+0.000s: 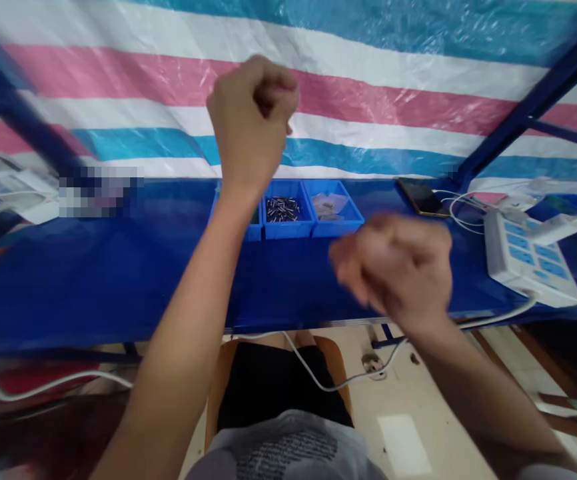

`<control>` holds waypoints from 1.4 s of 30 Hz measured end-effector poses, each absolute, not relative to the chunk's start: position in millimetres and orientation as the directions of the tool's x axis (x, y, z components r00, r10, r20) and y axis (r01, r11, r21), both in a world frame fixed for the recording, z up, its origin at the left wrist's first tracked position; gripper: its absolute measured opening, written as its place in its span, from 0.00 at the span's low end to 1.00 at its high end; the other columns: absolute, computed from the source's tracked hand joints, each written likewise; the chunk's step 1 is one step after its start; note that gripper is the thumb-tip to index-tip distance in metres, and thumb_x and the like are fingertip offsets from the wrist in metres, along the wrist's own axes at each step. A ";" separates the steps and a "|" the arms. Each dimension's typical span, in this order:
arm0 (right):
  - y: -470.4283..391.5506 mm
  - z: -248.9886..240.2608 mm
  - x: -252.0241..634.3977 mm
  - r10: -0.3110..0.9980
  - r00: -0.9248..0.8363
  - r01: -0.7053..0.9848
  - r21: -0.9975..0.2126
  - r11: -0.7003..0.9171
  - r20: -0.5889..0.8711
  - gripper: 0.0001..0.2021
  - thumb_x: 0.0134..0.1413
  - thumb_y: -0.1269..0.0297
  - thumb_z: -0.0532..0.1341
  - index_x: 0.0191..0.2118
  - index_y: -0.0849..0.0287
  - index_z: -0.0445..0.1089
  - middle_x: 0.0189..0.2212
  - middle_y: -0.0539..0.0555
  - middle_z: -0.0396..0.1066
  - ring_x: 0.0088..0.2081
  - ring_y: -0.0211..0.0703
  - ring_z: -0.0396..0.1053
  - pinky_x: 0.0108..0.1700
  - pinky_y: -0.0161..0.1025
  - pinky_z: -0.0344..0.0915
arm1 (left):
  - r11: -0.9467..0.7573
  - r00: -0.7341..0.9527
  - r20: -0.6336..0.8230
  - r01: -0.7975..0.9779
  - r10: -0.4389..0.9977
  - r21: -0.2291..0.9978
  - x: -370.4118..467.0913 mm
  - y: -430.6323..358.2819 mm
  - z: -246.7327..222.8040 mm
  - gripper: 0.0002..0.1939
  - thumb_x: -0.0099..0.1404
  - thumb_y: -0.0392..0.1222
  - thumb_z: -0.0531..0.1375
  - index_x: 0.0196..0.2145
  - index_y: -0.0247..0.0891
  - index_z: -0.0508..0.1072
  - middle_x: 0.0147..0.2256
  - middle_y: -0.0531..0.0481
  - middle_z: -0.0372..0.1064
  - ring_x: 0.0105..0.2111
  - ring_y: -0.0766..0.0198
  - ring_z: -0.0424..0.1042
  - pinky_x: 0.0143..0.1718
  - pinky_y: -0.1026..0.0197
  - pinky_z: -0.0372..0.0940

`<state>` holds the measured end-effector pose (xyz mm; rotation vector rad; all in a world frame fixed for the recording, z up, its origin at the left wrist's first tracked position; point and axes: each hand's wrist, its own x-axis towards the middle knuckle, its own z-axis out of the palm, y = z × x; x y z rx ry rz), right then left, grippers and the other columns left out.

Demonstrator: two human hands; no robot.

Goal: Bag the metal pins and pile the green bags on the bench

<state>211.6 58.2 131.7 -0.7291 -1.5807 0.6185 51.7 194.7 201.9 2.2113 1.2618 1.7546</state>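
Observation:
My left hand (253,113) is raised above the back of the blue table, in front of the striped sheet, its fingers curled and pressed together. Whatever it may hold is hidden. Over the table's front right part is my right hand (398,267), blurred, with its fingers closed; nothing can be made out in it. Between and behind the hands stand blue bins: the middle one (288,229) holds many small dark metal pieces (282,209), the right one (337,229) holds clear plastic bags (329,205). My left forearm partly covers the left bin (253,232).
A dark phone (422,197) lies at the back right. Beside it are white cables and a white power strip (533,257). Another white device (38,197) with cables is at the far left. A white cable (328,387) hangs below the table's front edge. Blue posts flank the table.

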 end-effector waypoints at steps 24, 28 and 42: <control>195.0 100.3 263.5 0.353 -0.763 0.393 -0.044 0.918 0.541 0.11 0.75 0.67 0.61 0.49 0.64 0.81 0.44 0.61 0.81 0.42 0.50 0.80 0.44 0.45 0.75 | -0.824 0.798 0.591 0.411 0.118 -0.390 -37.7 185.6 100.7 0.09 0.77 0.34 0.62 0.52 0.28 0.74 0.35 0.45 0.74 0.33 0.58 0.73 0.31 0.57 0.71; 191.5 97.5 259.1 0.394 -0.751 0.421 -0.076 0.904 0.530 0.10 0.74 0.67 0.61 0.47 0.64 0.81 0.39 0.58 0.81 0.40 0.52 0.80 0.44 0.48 0.74 | -0.863 0.774 0.615 0.407 0.151 -0.300 -35.3 183.3 97.9 0.07 0.76 0.33 0.63 0.50 0.29 0.74 0.36 0.43 0.74 0.34 0.57 0.72 0.33 0.56 0.73; 170.2 91.1 233.6 0.305 -0.559 0.529 0.048 0.848 0.771 0.10 0.73 0.70 0.60 0.42 0.64 0.81 0.36 0.60 0.79 0.37 0.49 0.72 0.40 0.46 0.72 | -0.816 0.711 0.697 0.458 0.099 -0.352 -35.4 174.6 104.0 0.08 0.73 0.32 0.67 0.49 0.35 0.79 0.39 0.45 0.74 0.33 0.60 0.72 0.28 0.59 0.68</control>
